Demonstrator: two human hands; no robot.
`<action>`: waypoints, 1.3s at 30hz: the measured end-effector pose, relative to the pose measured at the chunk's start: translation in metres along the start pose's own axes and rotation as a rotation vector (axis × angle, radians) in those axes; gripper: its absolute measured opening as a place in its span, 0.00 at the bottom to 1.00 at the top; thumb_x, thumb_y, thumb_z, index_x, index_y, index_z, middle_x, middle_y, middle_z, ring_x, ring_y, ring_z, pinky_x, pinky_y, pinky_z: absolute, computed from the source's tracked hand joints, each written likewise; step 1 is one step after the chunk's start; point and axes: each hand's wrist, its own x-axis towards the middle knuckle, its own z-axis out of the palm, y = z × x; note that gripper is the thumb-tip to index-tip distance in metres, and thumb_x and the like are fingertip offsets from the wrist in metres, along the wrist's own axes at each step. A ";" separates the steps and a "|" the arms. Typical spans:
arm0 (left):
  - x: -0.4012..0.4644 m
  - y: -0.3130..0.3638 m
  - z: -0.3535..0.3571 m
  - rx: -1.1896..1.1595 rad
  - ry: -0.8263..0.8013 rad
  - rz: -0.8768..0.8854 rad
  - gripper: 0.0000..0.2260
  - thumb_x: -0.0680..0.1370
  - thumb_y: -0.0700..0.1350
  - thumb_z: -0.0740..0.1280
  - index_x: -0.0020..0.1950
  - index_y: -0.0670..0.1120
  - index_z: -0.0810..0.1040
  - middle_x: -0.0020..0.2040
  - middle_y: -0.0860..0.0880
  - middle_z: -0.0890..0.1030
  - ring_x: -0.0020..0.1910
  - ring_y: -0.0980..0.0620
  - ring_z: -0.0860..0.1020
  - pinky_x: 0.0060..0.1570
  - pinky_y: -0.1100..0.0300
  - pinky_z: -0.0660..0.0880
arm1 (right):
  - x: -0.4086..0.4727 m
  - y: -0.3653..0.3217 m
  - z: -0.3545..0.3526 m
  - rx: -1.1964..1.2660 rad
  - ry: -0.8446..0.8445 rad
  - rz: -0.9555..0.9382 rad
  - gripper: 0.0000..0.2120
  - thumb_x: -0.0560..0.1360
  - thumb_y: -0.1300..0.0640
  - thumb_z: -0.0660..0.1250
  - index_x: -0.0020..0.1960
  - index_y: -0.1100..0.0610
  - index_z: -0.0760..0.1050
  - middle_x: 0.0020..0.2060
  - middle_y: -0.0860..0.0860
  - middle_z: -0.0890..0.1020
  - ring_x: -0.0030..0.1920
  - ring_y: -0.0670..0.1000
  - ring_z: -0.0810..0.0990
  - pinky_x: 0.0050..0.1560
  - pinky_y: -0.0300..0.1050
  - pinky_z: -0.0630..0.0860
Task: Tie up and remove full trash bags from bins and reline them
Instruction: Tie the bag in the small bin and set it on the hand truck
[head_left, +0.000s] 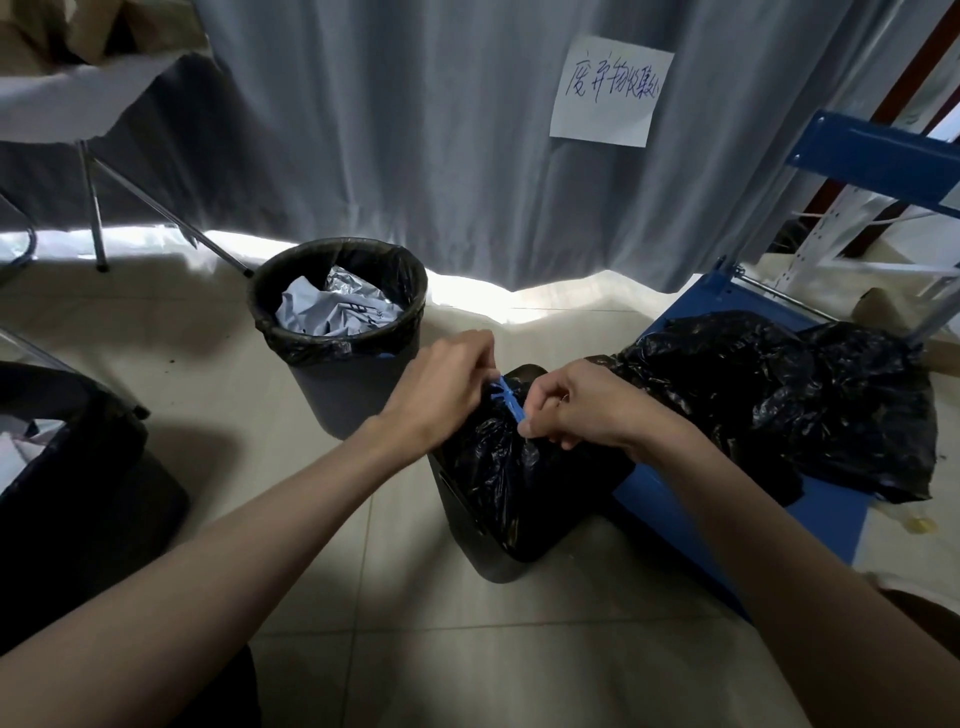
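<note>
Room, widest first: grey curtain (415, 130) across the back, daylight leaking under its hem; handwritten paper sign (610, 91) pinned to it, upper right. Pale tiled floor (322, 597) throughout. Folding desk (78, 98) upper left, white-draped, brown paper or cardboard on top, metal legs splayed. Blue metal shelving (878, 166) at right edge, with a low blue platform (675, 499) on the floor beside it.

On that platform: heap of loose black trash bags (810, 405), slack and crumpled; full or empty, cannot tell. Dark bin (62, 493) at left edge, lined, white paper showing inside. Round grey bin (343, 332) centre-back, black liner folded over the rim, crumpled white and silver waste inside; untied, not yet dealt with.

Step in hand: tying. Black bag (519, 467) gathered at the neck and seated in a dark rectangular bin (493, 551), which stands on the floor touching the platform's edge. Blue drawstring (506, 397) stretched between both hands above the gathered neck.

Grip, left hand (441, 389): fingers curled, pinching the upper end of the drawstring. Grip, right hand (582, 405): fingers curled, pinching the lower end, close to the plastic. Knot stage unclear, crossing point hidden by fingers.

Judgement on next move: draw the ends apart to cinch the neck, finish the knot, then lift the bag straight up out of the bin. Thin plastic; a firm but unhurried pull seems advisable. Relining to follow.
</note>
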 end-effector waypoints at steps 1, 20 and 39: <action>-0.002 0.000 0.002 0.000 0.005 0.005 0.07 0.77 0.43 0.70 0.41 0.48 0.73 0.39 0.53 0.79 0.40 0.49 0.77 0.40 0.48 0.76 | -0.001 -0.001 0.000 0.003 0.011 0.000 0.07 0.71 0.59 0.77 0.40 0.61 0.81 0.32 0.51 0.79 0.36 0.49 0.79 0.34 0.38 0.78; -0.002 -0.007 0.005 0.250 -0.312 -0.269 0.03 0.75 0.41 0.69 0.42 0.42 0.80 0.47 0.44 0.78 0.46 0.40 0.80 0.40 0.54 0.72 | 0.018 0.025 0.011 -0.162 0.275 0.016 0.08 0.72 0.68 0.72 0.40 0.56 0.79 0.34 0.54 0.82 0.24 0.51 0.80 0.29 0.44 0.81; -0.020 0.029 0.020 0.418 -0.448 -0.166 0.16 0.77 0.45 0.67 0.62 0.42 0.72 0.59 0.43 0.71 0.54 0.38 0.77 0.42 0.52 0.68 | 0.013 0.048 0.041 -0.596 0.301 -0.034 0.22 0.75 0.57 0.67 0.68 0.52 0.68 0.56 0.54 0.76 0.57 0.60 0.78 0.51 0.54 0.76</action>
